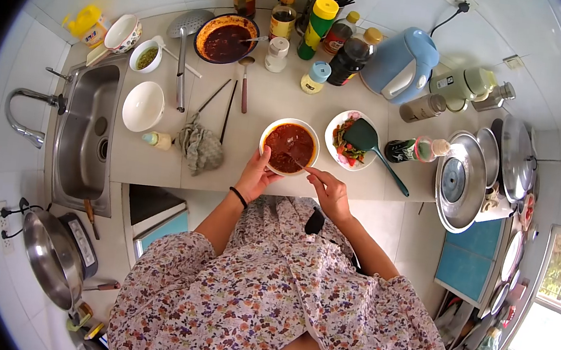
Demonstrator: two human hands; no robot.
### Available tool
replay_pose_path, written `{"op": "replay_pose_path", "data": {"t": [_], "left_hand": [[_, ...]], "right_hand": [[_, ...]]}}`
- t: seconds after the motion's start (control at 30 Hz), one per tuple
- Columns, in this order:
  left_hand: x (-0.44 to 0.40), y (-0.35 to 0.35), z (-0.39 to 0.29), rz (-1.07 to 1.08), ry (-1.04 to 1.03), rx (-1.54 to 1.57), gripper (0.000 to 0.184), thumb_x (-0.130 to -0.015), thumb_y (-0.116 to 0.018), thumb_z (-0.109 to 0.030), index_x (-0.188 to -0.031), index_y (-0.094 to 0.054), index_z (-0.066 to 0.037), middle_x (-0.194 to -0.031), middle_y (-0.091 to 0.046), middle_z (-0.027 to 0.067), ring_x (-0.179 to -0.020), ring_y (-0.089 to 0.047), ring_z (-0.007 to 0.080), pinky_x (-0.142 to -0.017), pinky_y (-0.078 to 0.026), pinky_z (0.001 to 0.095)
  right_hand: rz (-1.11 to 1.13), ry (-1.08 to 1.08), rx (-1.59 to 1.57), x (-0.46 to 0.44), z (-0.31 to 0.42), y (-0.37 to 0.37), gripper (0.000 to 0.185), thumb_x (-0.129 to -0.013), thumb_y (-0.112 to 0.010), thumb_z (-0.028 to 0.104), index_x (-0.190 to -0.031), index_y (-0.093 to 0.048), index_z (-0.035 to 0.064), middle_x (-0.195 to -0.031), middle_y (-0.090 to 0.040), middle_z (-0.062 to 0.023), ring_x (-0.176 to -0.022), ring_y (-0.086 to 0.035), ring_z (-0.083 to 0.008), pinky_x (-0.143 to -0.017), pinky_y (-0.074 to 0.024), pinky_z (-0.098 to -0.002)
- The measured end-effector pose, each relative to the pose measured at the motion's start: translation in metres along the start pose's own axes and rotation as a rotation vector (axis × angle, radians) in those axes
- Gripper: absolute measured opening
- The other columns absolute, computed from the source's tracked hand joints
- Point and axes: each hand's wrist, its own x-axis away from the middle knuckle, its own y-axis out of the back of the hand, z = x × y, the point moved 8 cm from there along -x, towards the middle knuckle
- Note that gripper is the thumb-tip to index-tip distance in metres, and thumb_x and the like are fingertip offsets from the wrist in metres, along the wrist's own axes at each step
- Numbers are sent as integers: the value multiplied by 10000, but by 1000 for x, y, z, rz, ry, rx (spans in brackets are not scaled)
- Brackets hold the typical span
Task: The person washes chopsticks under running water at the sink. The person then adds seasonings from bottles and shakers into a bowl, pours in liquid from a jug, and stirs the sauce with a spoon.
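Observation:
My left hand (256, 176) is closed on the left edge of a white bowl (291, 120) near the counter's front edge, its thumb at the rim. Dark red, oily sauce (291, 142) fills much of the bowl. In my right hand (332, 195) is the thin handle of a spoon (301, 166), pinched between the fingers; its far end is sunk in the sauce and hidden. Just right of the bowl stands a white plate (330, 138) of chopped vegetables, with a dark green spatula (362, 135) lying across it.
Behind are a blue-rimmed bowl (201, 52) of dark sauce, a skimmer (183, 60), several seasoning bottles (319, 27) and a blue kettle (404, 61). Chopsticks (226, 110) and a grey cloth (200, 148) lie left. A sink (59, 170) is far left; metal basins (443, 193) stand right.

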Motion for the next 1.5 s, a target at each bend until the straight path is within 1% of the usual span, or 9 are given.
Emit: {"op": "replay_pose_path", "data": {"t": [0.3, 0.63, 0.8, 1.0, 1.1, 1.27, 1.33, 1.4, 1.5], "left_hand": [[-1, 2, 4, -6, -1, -11, 545, -866, -458, -478, -1271, -342, -133, -1202, -484, 66, -1051, -532, 192, -848, -479, 364], [-2, 3, 5, -9, 7, 1, 553, -861, -488, -462, -1286, -320, -152, -1205, -456, 65, -1050, -519, 205, -847, -477, 364], [-4, 6, 7, -7, 18, 13, 564, -857, -490, -470, -1289, -314, -153, -1207, -454, 67, -1056, -514, 206, -855, -471, 365], [-3, 6, 10, 30, 30, 43, 555, -855, -495, -468, -1276, -328, -148, -1200, -471, 73, -1061, -512, 211, -857, -465, 376], [-5, 3, 16, 55, 43, 40, 532, -861, -497, -450, -1261, -340, -136, -1195, -478, 76, -1054, -518, 217, -855, -467, 376], [3, 3, 7, 45, 60, -23, 547, -872, -464, -456, -1270, -349, -100, -1220, -472, 92, -1100, -490, 240, -920, -433, 377], [2, 4, 9, 13, 61, 10, 463, -880, -486, -402, -1227, -380, -114, -1152, -509, 88, -993, -550, 228, -836, -487, 360], [5, 13, 7, 9, 59, 5, 464, -881, -487, -400, -1223, -385, -103, -1151, -512, 94, -994, -550, 228, -832, -488, 355], [17, 15, -2, -11, 19, -36, 560, -888, -435, -455, -1258, -349, -44, -1186, -481, 130, -1067, -502, 245, -900, -436, 375]], "right_hand": [[-7, 122, 184, 2, 8, 18, 180, -830, -534, 56, -996, -594, 25, -773, -592, -160, -703, -567, -316, -639, -464, -372], [-89, 39, 190, -13, -7, 8, 199, -846, -516, 64, -1027, -593, 29, -781, -602, -151, -682, -582, -286, -637, -469, -350], [-113, -323, -353, -11, -54, -7, 233, -885, -495, 114, -1067, -582, -2, -765, -629, -79, -690, -596, -119, -644, -486, -245], [-33, -519, -690, -5, -69, -21, 266, -851, -540, 87, -1087, -548, -37, -845, -627, -89, -741, -593, -119, -684, -486, -231], [-37, -579, -798, 3, -72, -15, 441, -781, -609, 47, -1192, -462, -18, -890, -624, -107, -791, -603, -144, -728, -491, -257], [-120, -629, -862, 28, -67, 2, 523, -782, -554, -33, -1266, -357, -3, -934, -612, -172, -859, -600, -187, -780, -491, -299], [20, -603, -715, 44, -67, 21, 406, -814, -550, 20, -1200, -431, -19, -930, -614, -151, -853, -602, -181, -782, -490, -287], [-61, -609, -745, 58, -51, 54, 218, -862, -526, 101, -1033, -550, -33, -850, -626, -123, -759, -607, -157, -713, -499, -269], [-305, -456, -613, 67, -40, 140, 297, -905, -481, 222, -768, -588, -19, -705, -619, -92, -620, -568, -118, -589, -465, -240]]}}
